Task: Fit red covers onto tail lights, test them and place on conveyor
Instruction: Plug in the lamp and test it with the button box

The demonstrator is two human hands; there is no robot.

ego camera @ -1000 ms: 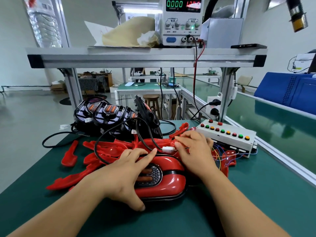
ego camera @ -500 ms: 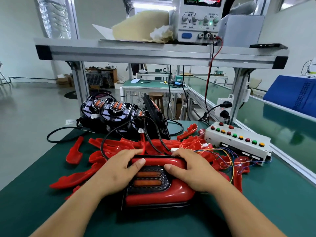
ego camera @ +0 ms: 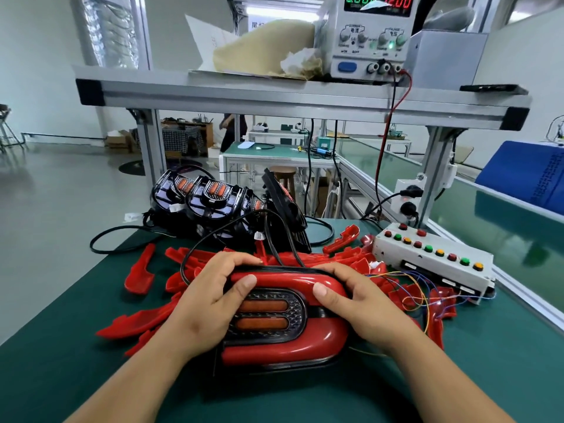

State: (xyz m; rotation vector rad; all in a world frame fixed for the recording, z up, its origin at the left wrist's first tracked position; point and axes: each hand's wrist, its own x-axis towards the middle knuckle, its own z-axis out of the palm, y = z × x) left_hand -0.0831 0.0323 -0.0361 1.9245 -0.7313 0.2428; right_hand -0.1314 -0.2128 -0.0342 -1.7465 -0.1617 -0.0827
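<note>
At a green bench (ego camera: pixel 91 377) under an aluminium shelf (ego camera: pixel 274 99), with the conveyor (ego camera: pixel 503 230) running along its right side, a worker presses a red cover (ego camera: pixel 290 346) onto a tail light (ego camera: pixel 265 312) lying flat on the mat just in front of them. On the shelf the power supply (ego camera: pixel 372 35) shows 0.000 and 12.00, and the button box (ego camera: pixel 433 257) sits near the bench's right edge, its coloured wires trailing toward the work. The cover looks seated around the light's dark centre panel, so the fitting of this unit appears nearly or fully done. The two amber strips look unlit and the zero reading suggests no current, so the test seems not yet run, and the move to the conveyor is left to do. A stack of bare lights (ego camera: pixel 210 203) waits at the back of the bench and a heap of loose covers (ego camera: pixel 146 322) spreads behind and beside the work, so much of the batch looks unfinished. The left hand (ego camera: pixel 210 300) grips the light's left end, fingers (ego camera: pixel 241 261) curled over the far rim and thumb (ego camera: pixel 244 283) flat on the cover. The right hand (ego camera: pixel 360 306) clasps the right end the same way, fingers (ego camera: pixel 332 270) hooked over the top edge, thumb (ego camera: pixel 323 293) bearing down on the red plastic.
</note>
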